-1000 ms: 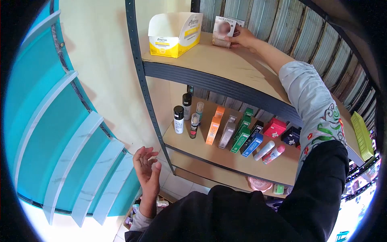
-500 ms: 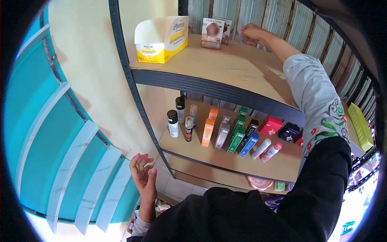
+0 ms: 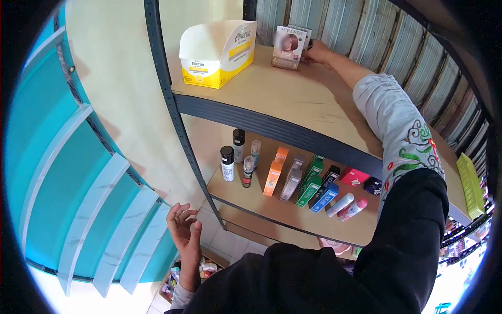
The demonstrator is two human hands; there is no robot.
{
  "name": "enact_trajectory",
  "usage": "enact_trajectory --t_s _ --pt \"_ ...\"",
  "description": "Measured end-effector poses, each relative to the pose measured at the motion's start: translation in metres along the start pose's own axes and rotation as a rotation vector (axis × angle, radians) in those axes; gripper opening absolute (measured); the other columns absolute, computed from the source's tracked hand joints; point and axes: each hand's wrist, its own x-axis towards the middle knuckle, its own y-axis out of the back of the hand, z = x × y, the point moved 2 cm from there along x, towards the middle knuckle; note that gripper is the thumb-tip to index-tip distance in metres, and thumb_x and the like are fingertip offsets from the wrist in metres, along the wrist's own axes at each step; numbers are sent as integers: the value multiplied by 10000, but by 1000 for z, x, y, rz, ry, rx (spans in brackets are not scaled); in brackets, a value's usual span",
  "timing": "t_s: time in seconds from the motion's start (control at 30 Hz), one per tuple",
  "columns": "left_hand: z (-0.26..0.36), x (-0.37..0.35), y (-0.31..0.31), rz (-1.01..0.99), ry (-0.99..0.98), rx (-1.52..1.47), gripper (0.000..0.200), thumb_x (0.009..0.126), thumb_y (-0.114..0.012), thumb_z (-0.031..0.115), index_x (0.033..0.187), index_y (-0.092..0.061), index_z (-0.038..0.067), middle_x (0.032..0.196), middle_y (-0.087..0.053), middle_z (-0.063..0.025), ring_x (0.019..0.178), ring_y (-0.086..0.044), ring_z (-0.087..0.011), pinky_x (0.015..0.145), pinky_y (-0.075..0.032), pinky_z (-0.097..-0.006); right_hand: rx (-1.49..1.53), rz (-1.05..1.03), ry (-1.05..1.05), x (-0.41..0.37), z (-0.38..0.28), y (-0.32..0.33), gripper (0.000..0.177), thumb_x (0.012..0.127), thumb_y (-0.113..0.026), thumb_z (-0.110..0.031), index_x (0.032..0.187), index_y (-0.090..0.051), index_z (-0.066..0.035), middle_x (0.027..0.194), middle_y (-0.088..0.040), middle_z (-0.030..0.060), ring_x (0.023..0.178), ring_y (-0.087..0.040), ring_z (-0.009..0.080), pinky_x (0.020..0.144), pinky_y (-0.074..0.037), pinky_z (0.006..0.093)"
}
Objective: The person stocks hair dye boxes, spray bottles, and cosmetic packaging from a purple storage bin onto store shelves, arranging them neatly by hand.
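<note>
My right hand (image 3: 318,54) reaches onto the top shelf, its fingers curled at the right edge of the rear of two Miranda boxes. The front Miranda box (image 3: 286,51), white and brown with a picture of hair, stands upright and hides most of the rear one (image 3: 307,35). Part of my grip is hidden by the boxes. To their left stands a yellow-and-white Emeron carton (image 3: 219,57) with a raised back flap. Low on the left, my left hand (image 3: 183,227) hangs in the air, empty, its fingers loosely bent and apart.
The shelf below holds black-capped spray cans (image 3: 227,165), small bottles (image 3: 247,172), orange (image 3: 272,179), green (image 3: 308,191) and blue boxes (image 3: 324,198), and a pink tube (image 3: 353,209). A dark shelf post (image 3: 166,89) rises at left. A yellow-green basket (image 3: 470,186) is at right.
My right hand has moved left and down to the rear Miranda box, from a spot right of the boxes. My left hand stays nearly still. The view has shifted slightly.
</note>
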Motion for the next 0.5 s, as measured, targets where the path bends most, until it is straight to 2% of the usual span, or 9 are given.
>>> enact_trajectory --t_s 0.07,0.17,0.27,0.37,0.43,0.5 --pt "0 0 0 6 1 14 579 804 -603 40 1303 -314 88 1181 -467 -103 987 -511 -192 804 -414 -287 131 -55 -35 -3 -3 -5 634 600 -778 -433 973 -619 53 886 -656 165 759 -639 265 659 -502 342" --pt "-2 1 2 -2 -9 40 578 800 -587 20 1305 -313 91 1184 -466 -105 989 -511 -196 804 -415 -290 -66 -15 3 18 8 -8 553 612 -781 -352 947 -624 59 851 -653 163 709 -634 250 619 -503 337" --pt "-4 1 2 -7 -13 31 578 800 -588 23 1304 -312 90 1186 -464 -106 987 -513 -197 806 -414 -290 9 35 -23 18 12 -12 514 618 -771 -295 936 -619 78 827 -647 177 692 -630 246 602 -501 338" --pt "-3 0 2 -5 2 35 580 803 -603 43 1303 -312 89 1187 -463 -107 984 -514 -197 805 -416 -290 132 7 -37 10 7 -12 486 623 -765 -276 947 -624 57 834 -645 176 698 -630 235 589 -500 340" --pt "-2 0 3 -8 9 26 580 805 -607 50 1303 -312 87 1186 -463 -107 983 -514 -197 802 -417 -289 63 38 45 8 0 -10 433 635 -760 -251 936 -632 33 819 -641 157 684 -625 213 565 -499 327" --pt "-3 0 5 -10 13 30 580 805 -609 52 1302 -312 85 1185 -463 -107 983 -514 -197 801 -418 -288 86 13 19 1 -5 -10 402 646 -757 -217 950 -629 12 816 -635 137 683 -618 191 548 -500 314"
